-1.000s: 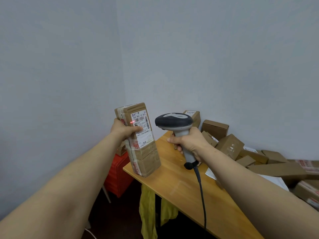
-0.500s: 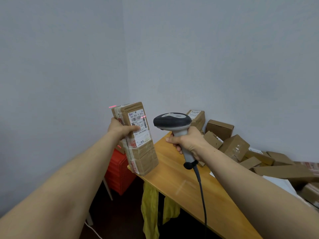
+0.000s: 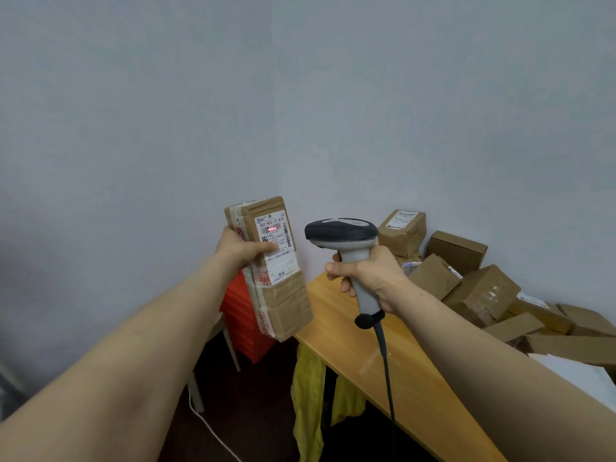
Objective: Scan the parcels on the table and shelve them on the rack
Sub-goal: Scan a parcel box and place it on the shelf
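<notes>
Beam [image 3: 272,229] moved onto barcode [image 3: 278,232], mid-frame.
Parcel [image 3: 281,295] gripped by left hand [image 3: 240,250], scanner [image 3: 343,232] by right hand [image 3: 371,275]; steadiness is required.

parcel [image 3: 283,301]: brown, taped, upright, aloft | scanner [image 3: 345,233]: beside, facing parcel

The brown parcel [image 3: 283,301] bears a white label [image 3: 278,253] crossed by a red line. The scanner [image 3: 343,230] is dark grey over pale grey. The desk [image 3: 376,355] is honey-yellow wood, the cloth [image 3: 308,395] yellow.
</notes>
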The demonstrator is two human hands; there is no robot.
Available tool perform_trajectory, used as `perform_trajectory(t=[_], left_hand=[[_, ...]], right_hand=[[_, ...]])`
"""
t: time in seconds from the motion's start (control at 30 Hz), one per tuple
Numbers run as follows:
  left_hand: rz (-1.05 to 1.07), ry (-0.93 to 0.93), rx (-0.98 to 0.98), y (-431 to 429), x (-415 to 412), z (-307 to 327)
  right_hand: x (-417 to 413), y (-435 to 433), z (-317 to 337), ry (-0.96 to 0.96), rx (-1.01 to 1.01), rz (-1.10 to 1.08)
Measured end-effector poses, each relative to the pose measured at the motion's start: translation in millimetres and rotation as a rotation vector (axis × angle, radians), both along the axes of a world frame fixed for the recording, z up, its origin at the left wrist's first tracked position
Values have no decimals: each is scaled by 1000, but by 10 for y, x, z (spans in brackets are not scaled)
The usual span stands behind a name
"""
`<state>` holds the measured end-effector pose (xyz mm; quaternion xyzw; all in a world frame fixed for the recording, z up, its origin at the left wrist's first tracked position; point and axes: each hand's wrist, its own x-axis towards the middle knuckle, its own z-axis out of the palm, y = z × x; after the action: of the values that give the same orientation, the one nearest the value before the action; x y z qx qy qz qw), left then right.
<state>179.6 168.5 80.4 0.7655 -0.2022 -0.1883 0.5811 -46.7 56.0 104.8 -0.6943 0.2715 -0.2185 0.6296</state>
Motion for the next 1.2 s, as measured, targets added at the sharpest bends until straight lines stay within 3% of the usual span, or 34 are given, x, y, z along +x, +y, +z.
perform_trajectory(t=[0.27, 0.47, 0.67, 0.9, 1.07, 1.2], left_hand=[[114, 184, -18, 791, -192, -72], [235, 289, -39, 1740, -346, -169], [390, 304, -115, 2973, -419, -87], [602, 281, -166, 4526, -416, -8], [709, 323, -258, 5716, -364, -83], [665, 356, -304, 6578, -334, -75]], right_hand=[[278, 35, -224, -41, 169, -8], [726, 650, -511, 28, 255, 220], [1179, 1760, -592, 62, 315, 471], [1623, 3307, -462, 43, 227, 726], [1885, 4646, -414, 15, 151, 797], [2093, 5586, -359, -8, 98, 809]])
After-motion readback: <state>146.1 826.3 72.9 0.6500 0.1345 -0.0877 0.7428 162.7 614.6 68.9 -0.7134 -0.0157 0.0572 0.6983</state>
